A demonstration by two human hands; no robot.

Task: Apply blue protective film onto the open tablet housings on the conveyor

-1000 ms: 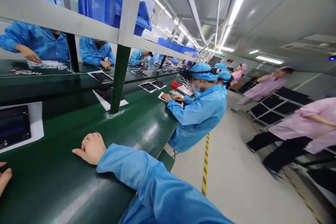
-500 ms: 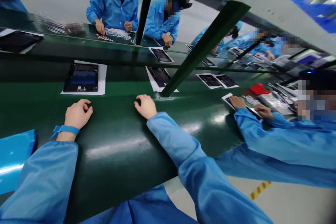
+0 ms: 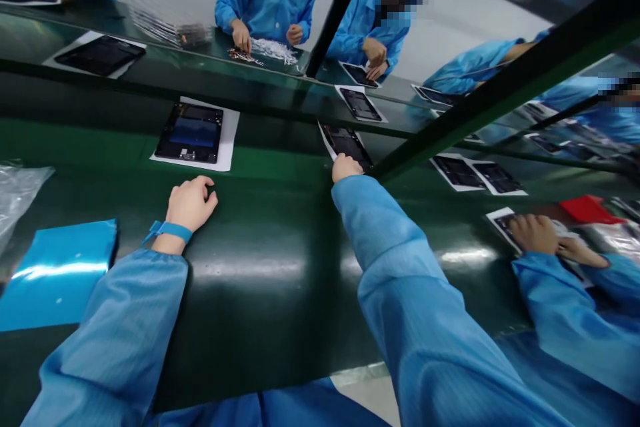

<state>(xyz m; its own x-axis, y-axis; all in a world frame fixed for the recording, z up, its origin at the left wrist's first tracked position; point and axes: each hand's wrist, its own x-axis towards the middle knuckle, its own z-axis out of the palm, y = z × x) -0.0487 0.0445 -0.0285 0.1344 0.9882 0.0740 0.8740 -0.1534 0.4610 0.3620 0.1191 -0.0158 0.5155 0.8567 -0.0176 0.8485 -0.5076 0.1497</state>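
Observation:
My left hand (image 3: pixel 191 203) rests on the green bench with fingers loosely curled and apart, holding nothing. Just beyond it lies an opened tablet (image 3: pixel 193 133), dark with a blue-tinted middle, on a white sheet (image 3: pixel 229 137). My right hand (image 3: pixel 346 167) is stretched forward to a second opened tablet (image 3: pixel 345 140), which also has a white sheet (image 3: pixel 326 141) beneath it. Its fingers are closed at the near edge of that sheet; the fingertips are partly hidden. A blue strap (image 3: pixel 173 230) circles my left wrist.
A slanted green post (image 3: pixel 450 127) rises just right of my right hand. A shiny blue folder (image 3: pixel 65 273) and clear plastic (image 3: pixel 20 197) lie at the left. More tablets (image 3: pixel 457 171) lie along the line. A co-worker's hands (image 3: pixel 535 233) work at the right; others sit opposite.
My right hand has reached forward from the bench to the second tablet's sheet, and its fingers have closed. My left hand keeps its curled pose. The view has shifted leftward.

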